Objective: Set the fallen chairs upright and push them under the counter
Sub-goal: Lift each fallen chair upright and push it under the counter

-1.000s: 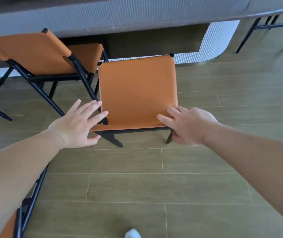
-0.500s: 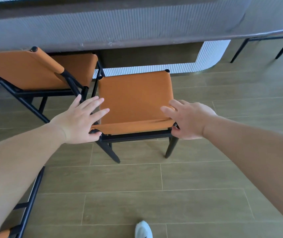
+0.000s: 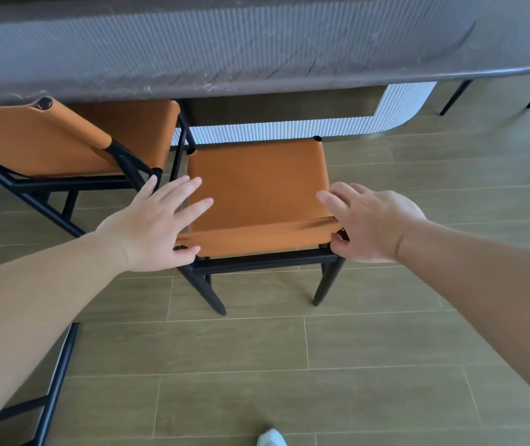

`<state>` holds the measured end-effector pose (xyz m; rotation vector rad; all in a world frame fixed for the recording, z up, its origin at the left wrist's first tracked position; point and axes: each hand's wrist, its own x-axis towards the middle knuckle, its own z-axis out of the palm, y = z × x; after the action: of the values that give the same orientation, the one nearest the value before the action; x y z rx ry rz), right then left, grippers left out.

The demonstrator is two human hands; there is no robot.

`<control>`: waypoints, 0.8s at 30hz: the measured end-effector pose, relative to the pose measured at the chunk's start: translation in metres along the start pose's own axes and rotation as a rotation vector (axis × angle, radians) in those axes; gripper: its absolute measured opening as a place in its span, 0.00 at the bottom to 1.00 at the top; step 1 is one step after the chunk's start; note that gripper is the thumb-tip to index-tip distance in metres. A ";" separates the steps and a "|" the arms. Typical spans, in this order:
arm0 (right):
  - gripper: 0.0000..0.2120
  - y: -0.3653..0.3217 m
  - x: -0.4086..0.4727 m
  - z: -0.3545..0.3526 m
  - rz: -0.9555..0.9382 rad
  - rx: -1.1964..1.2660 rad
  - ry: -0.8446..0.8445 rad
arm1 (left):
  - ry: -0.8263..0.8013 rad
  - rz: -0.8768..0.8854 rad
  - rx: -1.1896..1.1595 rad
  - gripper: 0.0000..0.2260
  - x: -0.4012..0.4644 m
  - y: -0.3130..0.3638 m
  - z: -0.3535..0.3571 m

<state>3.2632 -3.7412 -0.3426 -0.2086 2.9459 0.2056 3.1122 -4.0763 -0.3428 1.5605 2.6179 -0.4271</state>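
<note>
An orange chair (image 3: 257, 188) with a black frame stands upright on the floor in front of the grey counter (image 3: 257, 53), its backrest toward me. My left hand (image 3: 151, 226) rests on the left end of the backrest top, fingers straight and spread. My right hand (image 3: 373, 226) holds the right end, fingers over the leather and thumb tucked under the edge. A second orange chair (image 3: 48, 143) stands upright to the left, its seat partly under the counter.
The black frame of another chair (image 3: 54, 381) lies at the lower left by my forearm. A white ribbed counter base (image 3: 289, 130) sits behind the middle chair. Black legs (image 3: 456, 94) show at the far right. My white shoe (image 3: 271, 438) is at the bottom edge.
The middle chair has slid toward the counter with both hands on its backrest, and I have stepped forward after it. The left chair now sits closer under the counter edge.
</note>
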 end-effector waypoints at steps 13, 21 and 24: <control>0.28 -0.002 0.001 -0.002 0.015 -0.024 0.028 | 0.032 -0.126 0.074 0.36 -0.001 0.005 -0.005; 0.29 0.004 0.005 0.010 0.010 -0.111 0.122 | 0.181 -0.339 0.067 0.40 -0.003 0.020 0.001; 0.28 0.011 0.007 0.015 -0.056 -0.111 0.252 | 0.185 -0.333 0.063 0.41 -0.001 0.015 -0.002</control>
<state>3.2569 -3.7290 -0.3575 -0.3565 3.1754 0.3603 3.1254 -4.0698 -0.3435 1.2320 3.0488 -0.4034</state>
